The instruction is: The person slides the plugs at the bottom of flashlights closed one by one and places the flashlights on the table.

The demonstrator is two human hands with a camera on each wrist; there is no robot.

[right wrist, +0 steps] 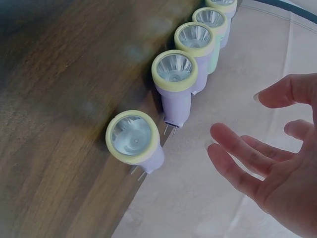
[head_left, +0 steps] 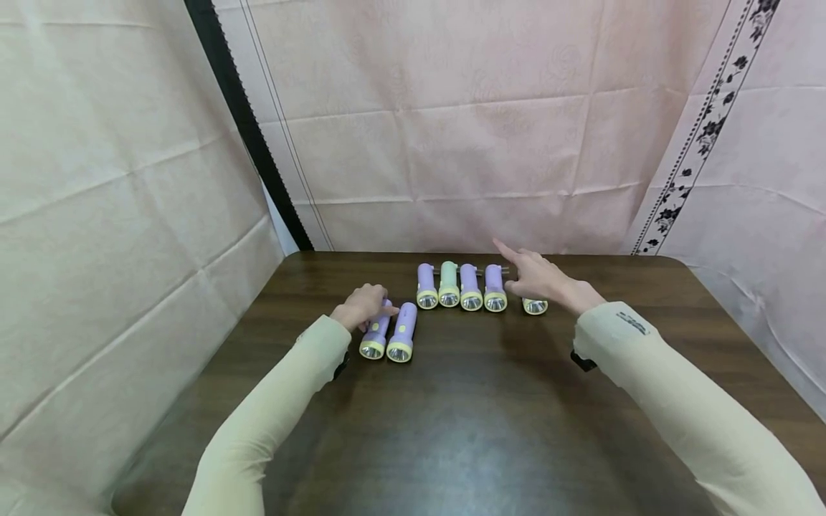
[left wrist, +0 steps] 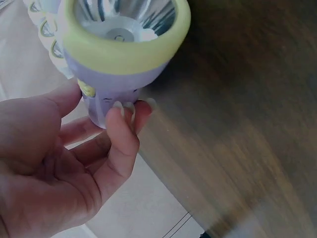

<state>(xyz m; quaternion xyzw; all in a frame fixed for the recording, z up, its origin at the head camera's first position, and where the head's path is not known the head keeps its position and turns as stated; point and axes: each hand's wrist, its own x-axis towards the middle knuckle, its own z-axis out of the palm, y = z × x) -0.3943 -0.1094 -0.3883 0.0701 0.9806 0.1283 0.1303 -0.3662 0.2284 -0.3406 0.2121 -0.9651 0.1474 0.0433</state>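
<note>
Torches (head_left: 471,287): lilac bodies with pale yellow-green lens rings and silvery reflectors; one in the far row (head_left: 448,284) had a mint-green body. Torch in the left hand (left wrist: 119,54): lilac, with a small yellow button. Surface (head_left: 464,416): dark brown wood grain. Sleeves (head_left: 684,401): pale cream-yellow. Backdrop cloth (head_left: 452,143): pale pink with a faint rose motif, a black floral border strip (head_left: 703,129) at the right, and a black band (head_left: 248,122) at the left.

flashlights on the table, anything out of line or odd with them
One green flashlight sits among purple ones in the back row. Two purple flashlights lie forward of that row, at a slant; the left hand grips one. Another flashlight lies apart from the row under the right hand.
</note>
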